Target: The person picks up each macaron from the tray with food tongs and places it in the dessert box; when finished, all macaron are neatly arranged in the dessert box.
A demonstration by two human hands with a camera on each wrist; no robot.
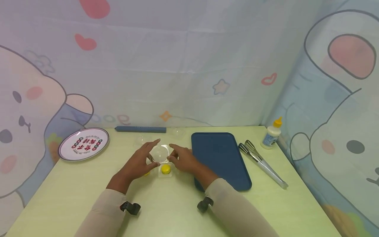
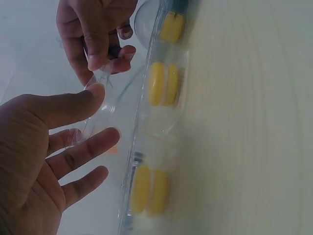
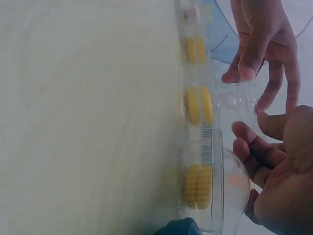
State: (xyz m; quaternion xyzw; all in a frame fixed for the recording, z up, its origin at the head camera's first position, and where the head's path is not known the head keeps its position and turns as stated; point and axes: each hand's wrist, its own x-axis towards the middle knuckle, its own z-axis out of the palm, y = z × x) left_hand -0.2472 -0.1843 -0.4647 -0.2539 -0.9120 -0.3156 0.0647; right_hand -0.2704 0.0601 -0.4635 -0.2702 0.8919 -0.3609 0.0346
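Note:
Between my two hands is a clear plastic dome lid, raised above the table. My left hand pinches its left edge between thumb and fingers, other fingers spread. On the opposite edge, my right hand grips with thumb and curled fingertips. Just below sits a yellow macaron on a clear plastic base. The left wrist view shows another macaron in a clear base along the row. In the right wrist view, a macaron sits beside a domed clear cover; whether that cover is seated on its base I cannot tell.
A blue tray lies right of the hands, with metal tongs and a glue bottle beyond. At the back left are a printed plate and a grey-blue bar. Another clear dome stands near the back edge.

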